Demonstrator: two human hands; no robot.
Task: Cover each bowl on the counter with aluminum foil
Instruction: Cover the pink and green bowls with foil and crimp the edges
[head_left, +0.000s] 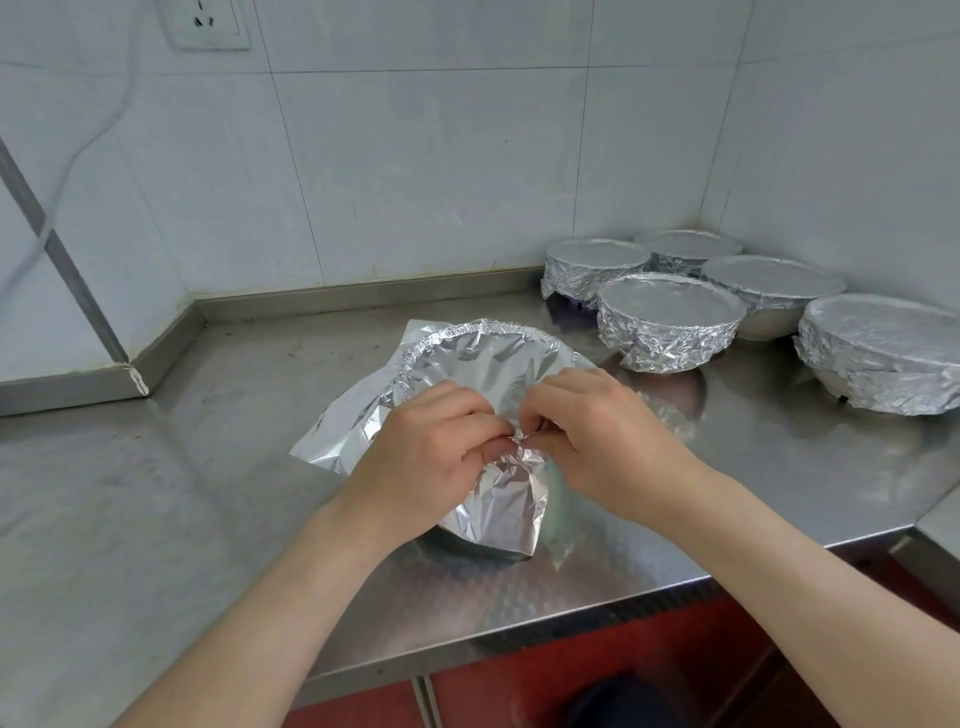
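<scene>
A bowl (457, 545) stands near the front of the steel counter (156, 493), under a sheet of aluminum foil (483, 364). The foil is crimped along the far rim, a loose flap sticks out on the left, and another hangs down the near side. My left hand (426, 457) and my right hand (602, 441) meet at the near rim, both pinching the foil edge there. Most of the bowl is hidden by the foil and my hands.
Several foil-covered bowls stand at the back right corner, the nearest ones being the middle bowl (667, 327) and the right bowl (883, 353). Tiled walls close the back and right. The counter's front edge (519, 649) runs just below my forearms. A wall socket (205, 23) is at the top left.
</scene>
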